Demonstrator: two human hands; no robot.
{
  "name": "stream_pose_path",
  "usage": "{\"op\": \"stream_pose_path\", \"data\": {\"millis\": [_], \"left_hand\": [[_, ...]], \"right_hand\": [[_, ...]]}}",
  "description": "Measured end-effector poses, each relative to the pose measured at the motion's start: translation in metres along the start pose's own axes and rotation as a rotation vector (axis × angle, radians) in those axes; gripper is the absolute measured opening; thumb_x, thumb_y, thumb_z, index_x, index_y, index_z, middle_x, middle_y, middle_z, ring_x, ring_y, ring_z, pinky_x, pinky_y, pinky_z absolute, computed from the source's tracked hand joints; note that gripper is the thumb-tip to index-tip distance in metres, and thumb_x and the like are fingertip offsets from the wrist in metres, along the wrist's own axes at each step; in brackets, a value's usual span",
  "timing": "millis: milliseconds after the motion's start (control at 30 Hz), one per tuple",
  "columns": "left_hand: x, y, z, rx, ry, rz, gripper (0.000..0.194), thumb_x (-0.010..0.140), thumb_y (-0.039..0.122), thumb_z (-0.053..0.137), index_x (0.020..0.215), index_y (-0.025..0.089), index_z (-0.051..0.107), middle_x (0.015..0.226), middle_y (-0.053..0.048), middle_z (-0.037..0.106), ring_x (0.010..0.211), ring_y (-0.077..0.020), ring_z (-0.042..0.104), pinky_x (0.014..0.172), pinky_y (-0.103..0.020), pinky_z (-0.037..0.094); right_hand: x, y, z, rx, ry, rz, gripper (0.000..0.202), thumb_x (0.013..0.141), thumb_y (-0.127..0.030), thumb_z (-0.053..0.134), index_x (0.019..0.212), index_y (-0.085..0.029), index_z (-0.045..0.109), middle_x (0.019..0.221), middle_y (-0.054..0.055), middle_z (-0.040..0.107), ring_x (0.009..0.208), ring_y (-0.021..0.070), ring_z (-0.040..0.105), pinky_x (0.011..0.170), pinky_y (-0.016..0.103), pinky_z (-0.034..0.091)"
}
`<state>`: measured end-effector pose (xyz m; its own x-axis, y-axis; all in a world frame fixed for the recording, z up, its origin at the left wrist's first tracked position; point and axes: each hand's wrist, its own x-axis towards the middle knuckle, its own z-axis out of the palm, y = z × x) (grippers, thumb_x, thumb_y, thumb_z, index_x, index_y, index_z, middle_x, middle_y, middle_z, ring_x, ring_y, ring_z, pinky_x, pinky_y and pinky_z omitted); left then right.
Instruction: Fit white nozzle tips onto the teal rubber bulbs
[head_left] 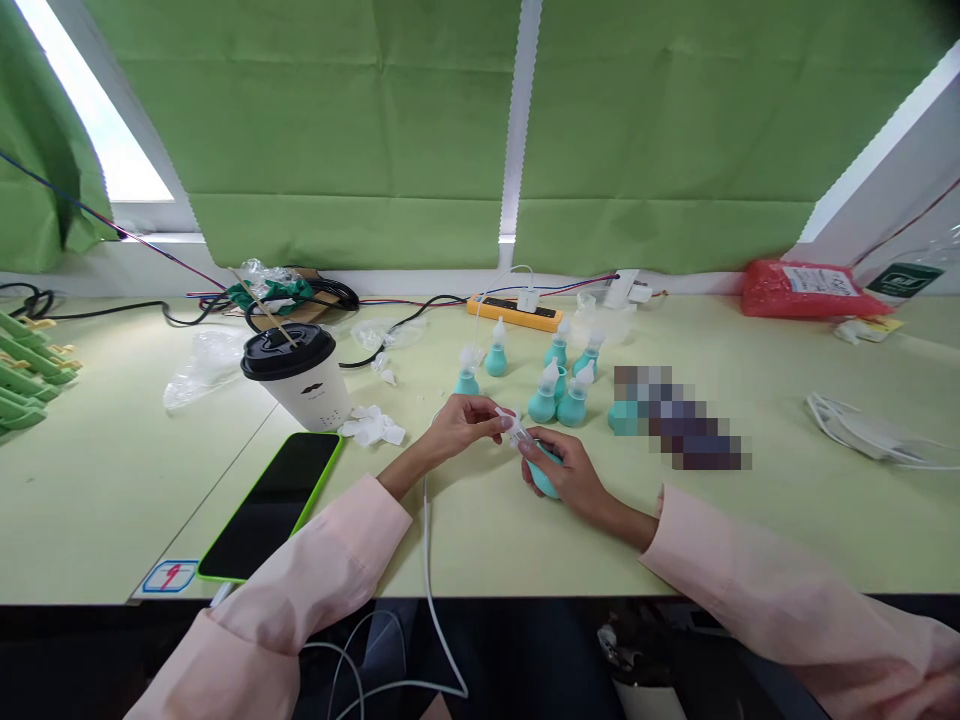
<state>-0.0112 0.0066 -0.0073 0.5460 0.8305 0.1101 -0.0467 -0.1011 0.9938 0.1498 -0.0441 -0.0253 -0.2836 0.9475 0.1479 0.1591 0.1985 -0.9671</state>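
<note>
A teal nasal aspirator [545, 478] with a clear nozzle is held between my two hands over the table. My right hand [576, 470] is wrapped around its squeeze bulb. The fingers of my left hand [461, 428] are closed in a pinch on the whitish tip [510, 418] at the nozzle's end. Several more aspirators stand upright just beyond my hands, among them one at the left [466, 380], one farther back [495, 358] and a cluster with a front one [572, 405]. A teal piece [622, 417] lies to the right, partly covered by a pixelated patch.
To the left are a lidded paper cup [304, 390], small translucent white parts [373, 427] and a green-cased phone [274, 505]. A yellow power strip [514, 313] lies at the back. At right are a red package [810, 290] and a white face mask [874, 430]. A white cable [427, 540] hangs over the front edge.
</note>
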Motion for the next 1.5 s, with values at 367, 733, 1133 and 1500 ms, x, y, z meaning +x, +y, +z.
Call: {"op": "stream_pose_path", "data": {"millis": [367, 733, 1133, 1500], "left_hand": [[0.0, -0.006, -0.004, -0.155, -0.035, -0.136, 0.024, 0.06, 0.031, 0.065, 0.068, 0.009, 0.058, 0.086, -0.007, 0.058, 0.061, -0.0071, 0.051, 0.06, -0.025, 0.043], [-0.003, -0.003, 0.005, -0.13, 0.025, -0.136, 0.023, 0.061, 0.033, 0.063, 0.068, 0.012, 0.056, 0.09, -0.005, 0.057, 0.073, -0.0092, 0.052, 0.06, -0.021, 0.041], [-0.002, -0.005, 0.007, -0.118, 0.032, -0.066, 0.022, 0.064, 0.033, 0.06, 0.072, 0.012, 0.06, 0.093, -0.005, 0.055, 0.074, -0.0094, 0.049, 0.062, -0.021, 0.038], [0.004, -0.008, 0.0, 0.168, 0.195, 0.004, 0.033, 0.072, 0.037, 0.047, 0.095, 0.016, 0.06, 0.075, -0.004, 0.054, 0.062, -0.0093, 0.045, 0.056, -0.023, 0.037]], "right_hand": [[-0.002, -0.001, 0.0, 0.011, -0.03, 0.017, 0.029, 0.076, -0.043, 0.042, 0.078, -0.016, 0.052, 0.049, -0.004, 0.046, 0.036, 0.0056, 0.037, 0.037, 0.019, 0.03], [-0.003, -0.001, 0.0, -0.04, -0.04, -0.018, 0.027, 0.079, -0.04, 0.039, 0.085, -0.016, 0.049, 0.053, -0.003, 0.047, 0.039, 0.0069, 0.038, 0.04, 0.021, 0.032], [-0.001, -0.001, -0.001, -0.097, -0.057, -0.052, 0.025, 0.082, -0.038, 0.034, 0.091, -0.018, 0.046, 0.056, -0.003, 0.049, 0.042, 0.0084, 0.043, 0.045, 0.022, 0.035], [0.013, -0.029, -0.048, -0.268, 0.212, -0.28, 0.007, 0.071, -0.024, 0.049, 0.068, -0.018, 0.047, 0.065, 0.002, 0.057, 0.066, 0.0169, 0.058, 0.06, 0.027, 0.043]]}}
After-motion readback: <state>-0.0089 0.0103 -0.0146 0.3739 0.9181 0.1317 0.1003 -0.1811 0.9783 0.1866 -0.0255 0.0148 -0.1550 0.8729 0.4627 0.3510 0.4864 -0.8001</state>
